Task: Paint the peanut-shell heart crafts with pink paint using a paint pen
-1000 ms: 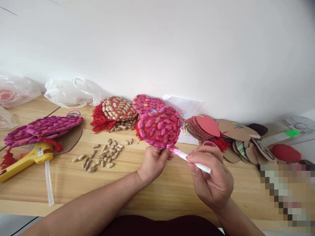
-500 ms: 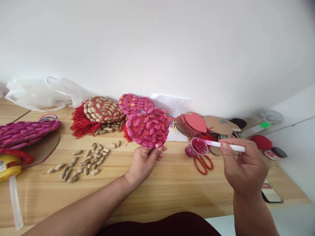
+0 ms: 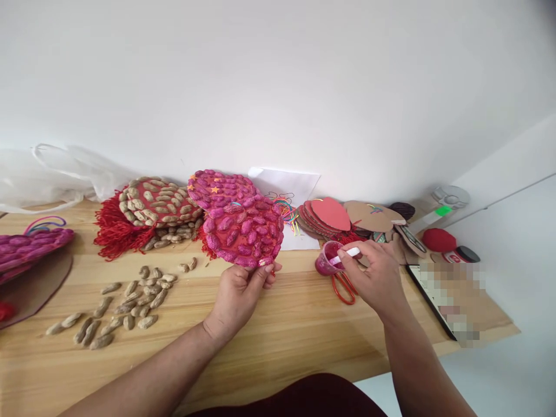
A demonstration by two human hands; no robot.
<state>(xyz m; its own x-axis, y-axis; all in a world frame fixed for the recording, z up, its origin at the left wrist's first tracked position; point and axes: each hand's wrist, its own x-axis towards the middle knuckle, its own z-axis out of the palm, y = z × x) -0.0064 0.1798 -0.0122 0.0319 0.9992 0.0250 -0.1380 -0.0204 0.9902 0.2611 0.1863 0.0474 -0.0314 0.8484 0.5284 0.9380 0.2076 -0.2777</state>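
My left hand (image 3: 241, 288) is closed on the lower edge of a red heart-shaped card covered with pink-painted peanut shells (image 3: 243, 231), holding it tilted up above the wooden table (image 3: 278, 336). My right hand (image 3: 374, 277) pinches a white-handled brush (image 3: 347, 255) whose tip is inside a small clear cup of pink paint (image 3: 326, 259). The cup stands on the table just right of the card. Red-handled scissors (image 3: 343, 288) lie under my right hand.
Loose peanuts (image 3: 125, 295) lie scattered at left. Behind the card are a stack of unpainted peanut hearts with red tassels (image 3: 152, 202), another pink heart (image 3: 217, 185), cardboard and red cut-outs (image 3: 347, 217), white paper (image 3: 286, 182) and a plastic bag (image 3: 56, 168). A pink heart (image 3: 30, 249) rests far left.
My right hand has carried the brush from the heart's lower edge over to the paint cup and dipped it. The view has swung right. My left hand keeps holding the heart.
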